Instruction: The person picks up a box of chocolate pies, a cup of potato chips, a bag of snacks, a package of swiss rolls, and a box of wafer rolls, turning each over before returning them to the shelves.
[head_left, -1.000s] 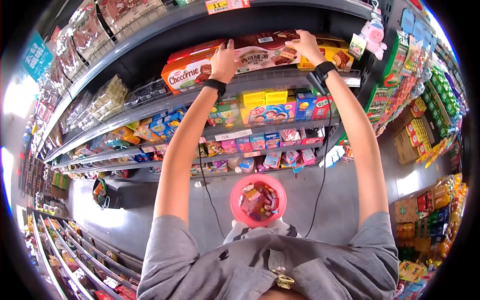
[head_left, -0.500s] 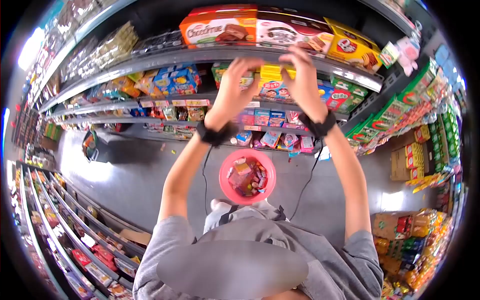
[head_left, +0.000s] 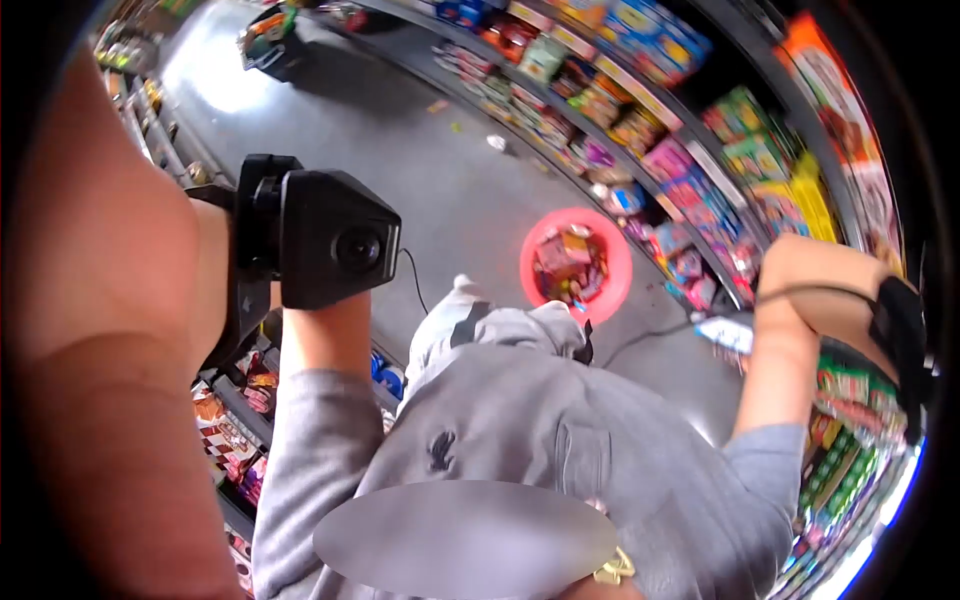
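My left hand (head_left: 125,280) is raised very close to the head camera and fills the left edge, large and blurred. Its fingers cannot be made out, and whatever it touches is out of sight. A black wrist camera (head_left: 345,240) is strapped to that wrist. On the right side my arm is bent upward, with a black wristband (head_left: 900,335) at the edge of the view. My right hand lies beyond that edge. Below, between the arms, a pink basin (head_left: 622,285) stands on the floor near my feet, holding a box and several small wrapped packets.
Shelves of packaged snacks (head_left: 600,100) run diagonally along the upper right. A dark basket (head_left: 270,45) stands on the grey floor (head_left: 440,180) at the upper left. More shelving is at lower left. A thin black cable (head_left: 655,340) hangs by my right arm.
Both hands have left the shelf front and drawn back, the left up close to the camera, the right out of view. The view has turned, so shelves and basin appear farther right.
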